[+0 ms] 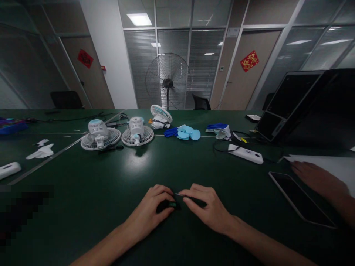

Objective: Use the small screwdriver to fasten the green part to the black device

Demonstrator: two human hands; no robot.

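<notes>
My left hand [155, 207] rests on the dark green table, its thumb and fingers closed round a small dark piece with a green patch [172, 204]. What exactly that piece is cannot be made out. Facing it from the right, my right hand [206, 207] pinches a thin pointed metal tool with a dark handle [198, 201]. The tool's bright tip [178, 194] points left, close to the left fingertips. Whether it touches the small piece is unclear.
Two small white fans [100, 135] [137, 132] lie face down beyond my left hand; another fan [161, 116] sits behind. Further right are blue fan blades [188, 133], gloves [219, 129] and a power strip [245, 153]. Another person's hand [318, 179] lies near a tablet [301, 199].
</notes>
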